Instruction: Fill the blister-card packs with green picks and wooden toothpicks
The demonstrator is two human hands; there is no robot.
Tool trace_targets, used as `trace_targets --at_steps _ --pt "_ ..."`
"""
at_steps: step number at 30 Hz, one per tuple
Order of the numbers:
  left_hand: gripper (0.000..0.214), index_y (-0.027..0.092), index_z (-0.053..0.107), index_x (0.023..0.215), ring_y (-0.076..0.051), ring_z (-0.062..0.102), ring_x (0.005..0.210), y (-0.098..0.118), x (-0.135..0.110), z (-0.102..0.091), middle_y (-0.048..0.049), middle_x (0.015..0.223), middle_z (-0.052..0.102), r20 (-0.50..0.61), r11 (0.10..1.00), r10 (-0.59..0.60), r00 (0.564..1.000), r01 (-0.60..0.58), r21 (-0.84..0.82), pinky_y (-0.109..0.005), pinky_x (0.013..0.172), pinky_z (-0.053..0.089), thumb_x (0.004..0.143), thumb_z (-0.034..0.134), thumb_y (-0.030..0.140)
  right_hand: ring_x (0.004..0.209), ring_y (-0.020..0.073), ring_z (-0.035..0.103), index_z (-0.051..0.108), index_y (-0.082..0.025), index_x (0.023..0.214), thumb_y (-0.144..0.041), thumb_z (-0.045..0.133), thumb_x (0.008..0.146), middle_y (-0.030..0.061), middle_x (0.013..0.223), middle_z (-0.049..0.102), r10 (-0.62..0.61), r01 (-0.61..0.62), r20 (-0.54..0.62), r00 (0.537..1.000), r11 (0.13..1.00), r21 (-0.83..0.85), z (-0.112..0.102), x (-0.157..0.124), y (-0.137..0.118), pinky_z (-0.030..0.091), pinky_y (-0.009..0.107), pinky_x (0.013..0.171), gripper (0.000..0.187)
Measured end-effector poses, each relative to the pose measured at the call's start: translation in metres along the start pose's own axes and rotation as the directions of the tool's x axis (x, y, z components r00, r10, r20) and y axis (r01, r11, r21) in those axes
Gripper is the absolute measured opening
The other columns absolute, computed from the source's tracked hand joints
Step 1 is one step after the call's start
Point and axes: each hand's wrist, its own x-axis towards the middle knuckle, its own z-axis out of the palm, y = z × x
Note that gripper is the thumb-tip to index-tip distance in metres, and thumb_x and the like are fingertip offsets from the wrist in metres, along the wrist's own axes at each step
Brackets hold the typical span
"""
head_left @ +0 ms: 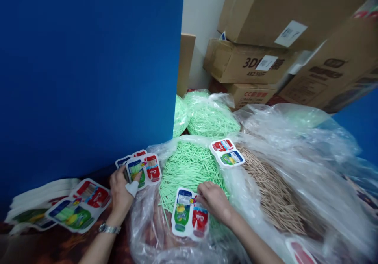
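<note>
Apparently, the twin-well pack [145,169] was light, thinly stiff, best taken edgewise; the left hand [121,192] pinched it, the right hand [215,199] curled nearly closed, any hold unclear.

the left hand [121,190] lies just beyond the metal watch [109,228] on its wrist, fingers and thumb bent in a grip, a white patch [132,188] near the thumb. right of the watch, the right hand [215,202] curls its fingers inward, its bare forearm [252,236] slanting away.
</note>
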Motion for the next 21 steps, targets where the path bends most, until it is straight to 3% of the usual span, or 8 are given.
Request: trace_targets --at_steps 4,7,9,12,14,16,19,21 --pt "0.063 0.011 0.045 0.131 -0.036 0.036 0.128 0.024 -0.019 -0.006 -0.0190 0.138 0.038 -0.048 0.989 0.138 0.989 -0.140 -0.039 -0.049 0.107 0.030 0.078 0.061 0.042 0.082 0.0188 0.060 0.060 -0.019 0.094 -0.016 0.051 0.089 0.0054 0.087 0.066 -0.043 0.044 -0.025 0.999 0.998 0.033 0.005 0.001 0.007 0.042 0.028 0.074 0.011" --pt "0.046 0.016 0.055 0.122 -0.032 0.048 0.120 0.051 -0.054 -0.008 -0.0150 0.125 0.054 0.160 0.938 0.250 0.955 -0.198 -0.285 -0.046 0.103 0.037 0.081 0.060 0.035 0.080 0.0197 0.060 0.060 -0.019 0.093 -0.014 0.045 0.091 0.0066 0.084 0.066 -0.036 0.036 -0.068 0.997 0.999 -0.010 0.003 0.000 0.009 0.043 0.030 0.074 0.016" --pt "0.043 0.020 0.058 0.120 -0.031 0.055 0.114 0.068 -0.081 -0.006 -0.0131 0.120 0.061 0.362 0.905 0.258 0.896 -0.093 -0.414 -0.046 0.099 0.042 0.080 0.062 0.032 0.079 0.0201 0.059 0.059 -0.019 0.087 -0.016 0.042 0.092 0.0077 0.084 0.064 -0.011 0.013 -0.131 0.991 1.000 0.022 -0.006 -0.003 0.007 0.042 0.030 0.071 0.018" --pt "0.072 0.024 0.042 0.138 -0.034 0.041 0.130 0.088 -0.112 0.002 -0.0145 0.142 0.046 0.518 0.865 0.276 0.809 0.025 -0.500 -0.053 0.108 0.029 0.072 0.070 0.028 0.072 0.0166 0.057 0.054 -0.019 0.085 -0.020 0.040 0.092 0.0049 0.081 0.061 0.010 0.041 -0.193 0.981 0.966 0.255 -0.030 -0.012 0.000 0.041 0.027 0.065 0.016" --pt "0.091 0.026 0.027 0.146 -0.036 0.028 0.137 0.100 -0.119 0.008 -0.0136 0.151 0.031 0.568 0.846 0.294 0.769 0.067 -0.530 -0.056 0.111 0.020 0.067 0.073 0.025 0.065 0.0131 0.053 0.051 -0.020 0.084 -0.022 0.039 0.093 -0.0001 0.073 0.058 -0.013 0.090 -0.163 0.987 0.878 0.470 -0.046 -0.019 -0.006 0.038 0.024 0.061 0.015" --pt "0.103 0.027 0.019 0.148 -0.037 0.026 0.137 0.111 -0.116 0.012 -0.0133 0.154 0.025 0.622 0.817 0.302 0.723 0.140 -0.559 -0.056 0.111 0.020 0.063 0.075 0.023 0.063 0.0113 0.050 0.050 -0.021 0.084 -0.027 0.039 0.094 -0.0033 0.070 0.053 -0.055 0.120 -0.120 0.991 0.747 0.654 -0.057 -0.025 -0.010 0.036 0.023 0.059 0.016" --pt "0.102 0.026 0.024 0.146 -0.035 0.054 0.117 0.129 -0.103 0.015 -0.0149 0.141 0.046 0.729 0.775 0.303 0.614 0.286 -0.563 -0.048 0.097 0.043 0.059 0.076 0.019 0.064 0.0100 0.045 0.049 -0.021 0.084 -0.039 0.043 0.093 -0.0040 0.071 0.049 -0.117 0.123 -0.072 0.990 0.517 0.847 -0.059 -0.030 -0.011 0.037 0.021 0.058 0.021" --pt "0.083 0.023 0.044 0.135 -0.027 0.066 0.087 0.139 -0.096 0.017 -0.0105 0.113 0.067 0.783 0.757 0.321 0.532 0.353 -0.550 -0.038 0.079 0.053 0.058 0.075 0.018 0.061 0.0090 0.041 0.050 -0.020 0.086 -0.045 0.045 0.091 -0.0048 0.069 0.045 -0.118 0.099 -0.058 0.991 0.380 0.920 -0.056 -0.032 -0.006 0.035 0.019 0.055 0.026"
